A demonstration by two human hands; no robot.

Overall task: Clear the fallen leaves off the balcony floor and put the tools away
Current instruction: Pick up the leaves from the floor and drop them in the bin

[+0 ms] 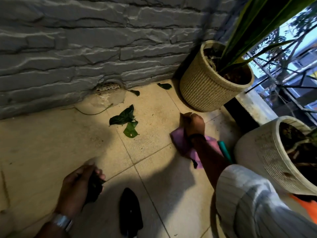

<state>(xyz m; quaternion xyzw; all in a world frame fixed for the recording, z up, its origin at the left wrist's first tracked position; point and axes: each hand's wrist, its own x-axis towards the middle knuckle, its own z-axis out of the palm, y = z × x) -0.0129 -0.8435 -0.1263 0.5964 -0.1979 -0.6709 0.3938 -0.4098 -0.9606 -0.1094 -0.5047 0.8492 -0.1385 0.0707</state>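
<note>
Several green fallen leaves lie on the beige tiled floor: a cluster [126, 120] mid-floor, one leaf [135, 92] near the drain and another [165, 86] by the wall. My left hand [80, 184] at the lower left holds a dark bunch of gathered leaves [95, 186], fingers curled round it. My right hand [193, 124] is curled, reaching out above a pink dustpan-like tool [180, 143] on the floor; whether it grips anything is not visible. A teal handle [224, 150] lies beside the pink tool.
A grey stone wall with a round drain grate [108, 86] borders the floor. A woven pot [205, 86] with a plant stands in the corner, a white pot [257, 152] at right. A black object [130, 213] lies on the tiles. Railing at far right.
</note>
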